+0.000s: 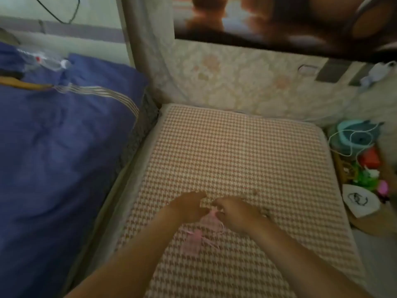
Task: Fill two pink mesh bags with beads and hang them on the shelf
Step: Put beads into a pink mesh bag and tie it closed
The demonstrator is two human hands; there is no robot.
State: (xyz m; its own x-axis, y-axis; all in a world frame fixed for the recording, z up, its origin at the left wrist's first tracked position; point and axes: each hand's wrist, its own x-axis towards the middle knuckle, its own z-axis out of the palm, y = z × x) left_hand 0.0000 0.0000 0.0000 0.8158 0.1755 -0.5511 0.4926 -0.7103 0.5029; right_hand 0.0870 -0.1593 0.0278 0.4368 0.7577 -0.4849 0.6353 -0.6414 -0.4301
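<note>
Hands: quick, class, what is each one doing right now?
Left hand: pinches the pink bag at its top.
Right hand: pinches the same bag.

Houndstooth cushion (236, 151), pink and cream woven fabric, square, lay flat. Blue quilted duvet (64, 143), rumpled, lay just beside its left edge. Clear plastic bottle (48, 61) lay on the duvet. Cream floral wall covering (236, 82) stood behind. Teal round container (352, 136), draped with white cord (352, 145), stood right of the cushion. White pouch with black drawing (357, 202) lay nearer.
</note>
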